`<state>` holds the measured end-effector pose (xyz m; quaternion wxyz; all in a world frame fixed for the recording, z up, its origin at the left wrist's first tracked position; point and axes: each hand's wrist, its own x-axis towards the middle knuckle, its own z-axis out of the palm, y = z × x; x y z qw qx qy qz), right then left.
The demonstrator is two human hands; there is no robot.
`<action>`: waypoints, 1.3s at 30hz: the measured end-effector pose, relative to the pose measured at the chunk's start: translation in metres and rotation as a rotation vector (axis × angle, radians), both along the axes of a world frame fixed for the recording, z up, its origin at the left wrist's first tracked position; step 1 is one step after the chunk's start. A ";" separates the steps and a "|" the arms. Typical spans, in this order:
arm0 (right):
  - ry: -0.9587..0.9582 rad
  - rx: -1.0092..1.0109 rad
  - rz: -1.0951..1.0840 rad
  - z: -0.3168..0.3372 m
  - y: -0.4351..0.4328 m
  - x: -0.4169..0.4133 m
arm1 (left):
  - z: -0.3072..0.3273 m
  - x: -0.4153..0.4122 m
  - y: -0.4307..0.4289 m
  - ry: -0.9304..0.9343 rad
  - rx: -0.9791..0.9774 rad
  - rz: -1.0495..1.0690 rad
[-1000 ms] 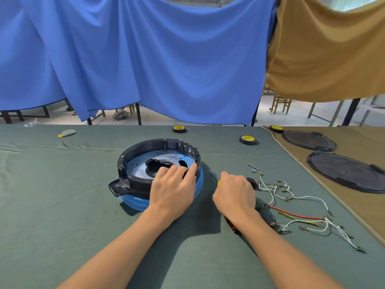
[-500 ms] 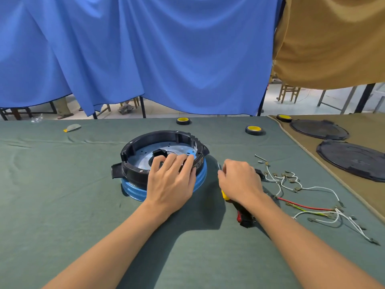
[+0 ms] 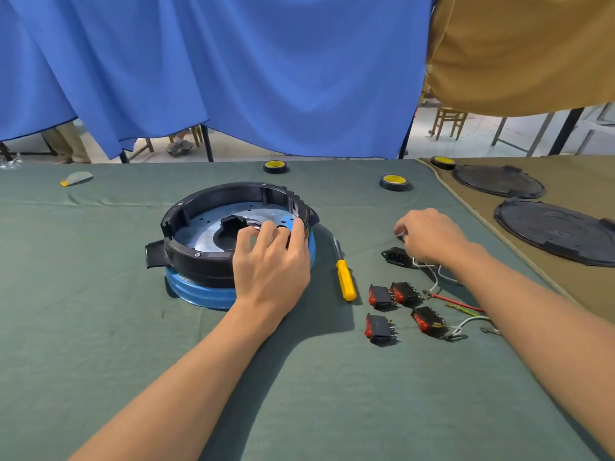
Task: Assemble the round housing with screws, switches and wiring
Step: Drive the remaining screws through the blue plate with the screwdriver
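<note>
The round housing (image 3: pixel 213 197), a black ring with a metal plate inside, sits on a blue base (image 3: pixel 199 289) on the green cloth. My left hand (image 3: pixel 273 264) holds its near right rim, fingers curled over the edge into the inside. A yellow-handled screwdriver (image 3: pixel 346 284) lies loose to the right of the housing. Several black and red rocker switches (image 3: pixel 379 296) lie beside it, along with a black power socket (image 3: pixel 394 256) and loose wires (image 3: pixel 462 306). My right hand (image 3: pixel 432 236) hovers over the socket, its fingertips pinching something small that I cannot make out.
Three yellow-cored tape rolls (image 3: pixel 276 167) (image 3: pixel 394 183) (image 3: pixel 442 162) stand along the far edge. Two black round lids (image 3: pixel 499 181) (image 3: pixel 552 231) lie on the brown cloth at the right. A small grey scrap (image 3: pixel 76 178) lies far left. Blue and brown curtains hang behind the table.
My right hand let go of the screwdriver, which now lies on the cloth, and moved right to the socket and wires. My left hand stayed on the housing rim.
</note>
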<state>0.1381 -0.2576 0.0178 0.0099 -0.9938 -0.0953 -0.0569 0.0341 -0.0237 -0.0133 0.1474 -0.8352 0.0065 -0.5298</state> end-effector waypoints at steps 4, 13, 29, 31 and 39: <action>-0.009 -0.033 0.003 0.002 0.001 0.002 | 0.000 -0.001 0.000 0.023 -0.008 -0.005; -0.075 0.241 0.084 0.009 0.022 -0.006 | 0.001 -0.004 0.000 0.042 -0.019 -0.011; -0.149 0.694 0.477 0.034 0.109 -0.048 | 0.000 -0.003 -0.001 -0.005 -0.106 0.002; -0.154 0.681 0.481 0.030 0.108 -0.045 | 0.000 -0.001 -0.002 -0.007 -0.113 -0.001; -0.219 0.689 0.518 0.024 0.113 -0.041 | -0.001 0.003 -0.002 -0.026 -0.124 -0.015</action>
